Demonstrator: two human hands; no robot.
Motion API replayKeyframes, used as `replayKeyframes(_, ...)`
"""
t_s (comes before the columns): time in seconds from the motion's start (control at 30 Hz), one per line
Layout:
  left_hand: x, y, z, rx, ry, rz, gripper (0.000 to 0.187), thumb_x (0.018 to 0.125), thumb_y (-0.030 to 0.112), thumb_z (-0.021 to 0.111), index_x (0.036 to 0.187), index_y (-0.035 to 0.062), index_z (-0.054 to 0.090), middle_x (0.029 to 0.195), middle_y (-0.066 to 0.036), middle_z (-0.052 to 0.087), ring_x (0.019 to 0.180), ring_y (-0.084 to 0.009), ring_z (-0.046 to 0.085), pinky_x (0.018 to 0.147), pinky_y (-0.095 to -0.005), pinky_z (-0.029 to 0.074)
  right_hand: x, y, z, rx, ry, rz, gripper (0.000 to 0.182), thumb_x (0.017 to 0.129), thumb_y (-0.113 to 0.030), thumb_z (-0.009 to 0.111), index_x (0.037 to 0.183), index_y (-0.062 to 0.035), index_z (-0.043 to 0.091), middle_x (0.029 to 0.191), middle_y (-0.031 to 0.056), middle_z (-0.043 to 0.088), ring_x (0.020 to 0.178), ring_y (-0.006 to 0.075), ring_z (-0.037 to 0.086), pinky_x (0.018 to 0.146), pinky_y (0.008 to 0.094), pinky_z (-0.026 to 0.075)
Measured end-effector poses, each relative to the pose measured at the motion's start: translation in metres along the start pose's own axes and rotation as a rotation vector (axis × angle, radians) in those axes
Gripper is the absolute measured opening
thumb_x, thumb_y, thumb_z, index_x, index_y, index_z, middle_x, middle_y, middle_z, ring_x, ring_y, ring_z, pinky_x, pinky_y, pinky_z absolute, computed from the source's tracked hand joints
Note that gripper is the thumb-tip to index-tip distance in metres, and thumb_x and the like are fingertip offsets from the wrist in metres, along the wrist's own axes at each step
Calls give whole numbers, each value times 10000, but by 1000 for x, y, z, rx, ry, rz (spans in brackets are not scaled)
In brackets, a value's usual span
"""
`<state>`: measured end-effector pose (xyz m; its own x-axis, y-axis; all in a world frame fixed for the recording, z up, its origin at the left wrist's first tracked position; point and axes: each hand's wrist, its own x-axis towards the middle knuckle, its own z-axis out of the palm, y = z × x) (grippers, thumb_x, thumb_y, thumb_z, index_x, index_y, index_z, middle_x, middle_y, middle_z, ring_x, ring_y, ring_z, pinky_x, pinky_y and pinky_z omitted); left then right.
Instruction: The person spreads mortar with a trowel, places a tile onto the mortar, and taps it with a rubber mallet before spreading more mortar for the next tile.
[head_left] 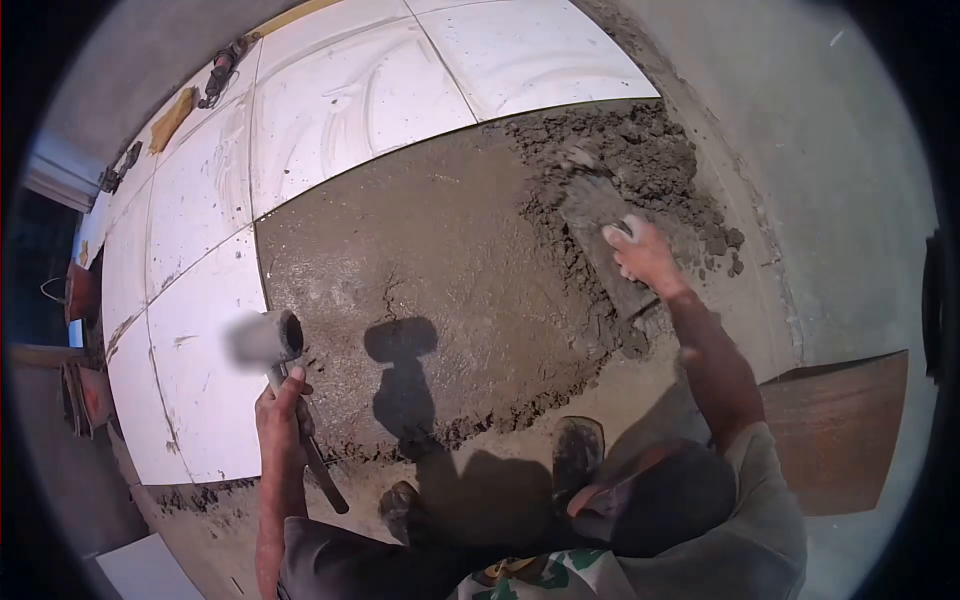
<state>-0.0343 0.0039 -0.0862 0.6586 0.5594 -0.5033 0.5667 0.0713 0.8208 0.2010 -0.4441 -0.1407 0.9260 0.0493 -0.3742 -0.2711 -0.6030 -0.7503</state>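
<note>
My left hand (284, 408) is closed around the handle of a mallet (268, 338), its dark-faced head raised above the edge between a white tile and the mortar. Part of the mallet head is blurred. In my right hand (640, 255) is a plastering trowel (618, 270), its long flat blade smeared with mortar. The blade lies along the right side of the wet mortar bed (430, 230), against a rough heap of loose mortar (650, 150). The smoothed part of the bed spreads to the left of the trowel, with a small crack in its surface.
Large white floor tiles (340, 110) border the mortar on the far and left sides. Walls rise at the right and far left. A brown board (840, 435) leans at the lower right. Tools (225, 70) and a red bucket (82, 292) stand along the left. My shoes (578, 450) are below the bed.
</note>
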Motion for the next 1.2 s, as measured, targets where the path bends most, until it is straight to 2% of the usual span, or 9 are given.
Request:
replayKeyframes(0.1,-3,3,-4,23,14,-32,365,848,386,676,791,45,559,517,43,372,394,-68,336,382,-243,270,30,-17,28,-481,171,-243,391,906,-388,578,956,-5,521,704,145,612,624,273,635,589,396,495)
replayKeyframes(0.2,-1,-4,-12,11,21,-48,345,854,377,671,788,57,561,515,45,374,395,-62,326,385,-239,260,41,-49,55,-720,197,-160,380,912,-355,575,1013,4,502,835,193,632,858,380,627,784,491,475)
replayKeyframes(0.37,1,-10,-20,-60,23,-68,331,859,364,669,793,56,566,518,56,367,397,-53,314,381,-235,247,57,-36,87,-1044,330,-502,284,917,-288,565,1043,-56,461,959,154,603,860,328,653,685,435,543)
replayKeyframes(0.6,5,-15,-31,-75,3,-86,337,866,368,664,803,57,551,506,59,357,378,-57,306,363,-234,251,35,-45,91,-722,409,-254,392,909,-382,567,974,-4,483,909,199,638,776,302,666,630,412,516)
replayKeyframes(0.67,7,-17,-34,-59,0,-85,336,869,375,662,812,68,537,495,63,348,362,-56,299,348,-230,253,31,-44,89,-256,140,54,478,917,-427,514,963,48,512,852,189,639,653,265,651,588,413,493)
replayKeyframes(0.87,0,-12,-41,-97,-4,-88,350,861,358,667,797,28,571,523,32,399,405,-69,352,389,-243,277,60,-64,116,180,-97,154,523,925,-430,460,1026,78,525,726,113,549,504,232,564,471,401,435)
replayKeyframes(0.9,0,-16,-45,-84,-11,-97,352,860,357,667,801,24,569,524,31,402,403,-69,355,388,-242,282,64,-66,133,143,-26,155,449,932,-468,493,882,-21,505,621,37,463,437,156,489,374,319,386)
replayKeyframes(1.03,2,-22,-50,-109,-23,-124,350,854,360,671,812,29,566,526,35,406,395,-64,344,381,-237,276,43,-96,162,206,-227,61,452,944,-461,468,905,-12,505,629,41,469,445,158,494,383,342,400)
replayKeyframes(1.2,6,-22,-47,-135,-40,-127,340,844,361,682,803,43,567,515,40,399,391,-62,339,377,-238,264,10,-109,187,-419,-216,-214,501,958,-423,431,1059,60,516,774,184,600,703,275,632,675,443,497)
